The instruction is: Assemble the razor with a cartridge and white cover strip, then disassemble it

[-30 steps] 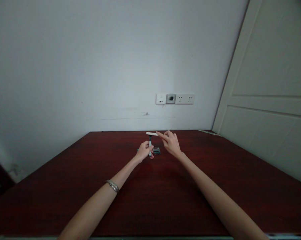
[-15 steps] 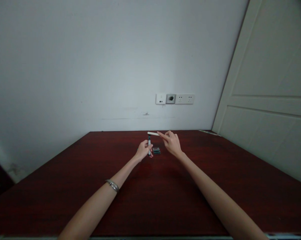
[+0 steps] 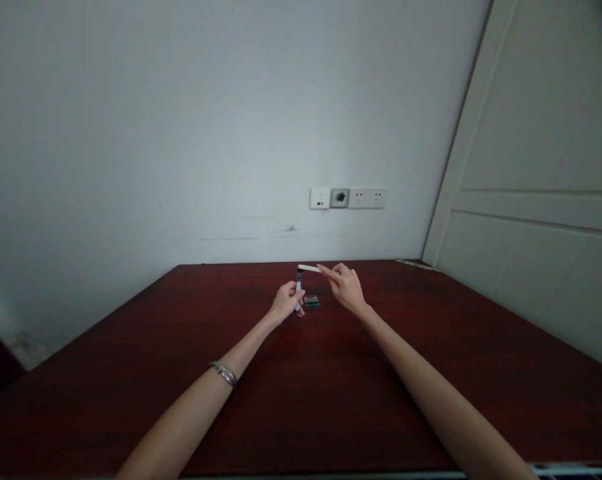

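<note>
My left hand [image 3: 284,303] is closed round a thin razor handle [image 3: 297,293] that stands upright above the dark red table [image 3: 301,393]. My right hand [image 3: 347,290] pinches a flat white razor head [image 3: 309,268] right at the top of that handle; the two pieces touch or nearly touch. A small dark teal cartridge case [image 3: 311,303] lies on the table between the two hands. I wear a silver bracelet [image 3: 224,373] on my left wrist.
A white wall stands behind the table, with a row of sockets [image 3: 347,198] on it. A pale door [image 3: 535,193] is at the right. A thin light strip [image 3: 413,264] lies at the table's far right corner.
The white razor head in my right hand has edged right and closer to the top of the handle. Both hands have shifted only slightly.
</note>
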The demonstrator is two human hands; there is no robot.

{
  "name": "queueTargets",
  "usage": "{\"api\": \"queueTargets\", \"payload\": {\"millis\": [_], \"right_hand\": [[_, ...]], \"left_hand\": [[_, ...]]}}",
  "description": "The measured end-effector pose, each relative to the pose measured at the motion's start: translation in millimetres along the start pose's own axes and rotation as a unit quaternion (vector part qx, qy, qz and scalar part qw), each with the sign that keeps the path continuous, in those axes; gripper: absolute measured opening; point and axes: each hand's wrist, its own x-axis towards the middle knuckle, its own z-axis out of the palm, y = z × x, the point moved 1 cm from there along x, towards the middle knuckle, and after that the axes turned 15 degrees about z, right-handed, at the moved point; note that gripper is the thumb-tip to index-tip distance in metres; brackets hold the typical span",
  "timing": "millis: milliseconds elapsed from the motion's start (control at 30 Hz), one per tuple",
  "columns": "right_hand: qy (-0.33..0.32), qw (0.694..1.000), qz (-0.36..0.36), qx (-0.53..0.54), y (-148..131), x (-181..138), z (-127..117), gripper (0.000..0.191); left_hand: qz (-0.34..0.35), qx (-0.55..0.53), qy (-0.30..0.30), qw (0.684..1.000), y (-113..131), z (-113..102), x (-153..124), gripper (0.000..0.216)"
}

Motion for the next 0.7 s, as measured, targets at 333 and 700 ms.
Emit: {"api": "queueTargets", "payload": {"millis": [333, 700], "right_hand": [[0.007, 1.0, -0.008, 0.009, -2, 0, 0, 0.041], [-0.03, 0.946, 0.153, 0.284, -6, 10, -6, 0.037]], "left_hand": [[0.012, -0.007, 0.003, 1.0, 0, -3, 1, 0.017], [0.009, -0.016, 0.029, 0.999, -6, -6, 4, 0.019]]}}
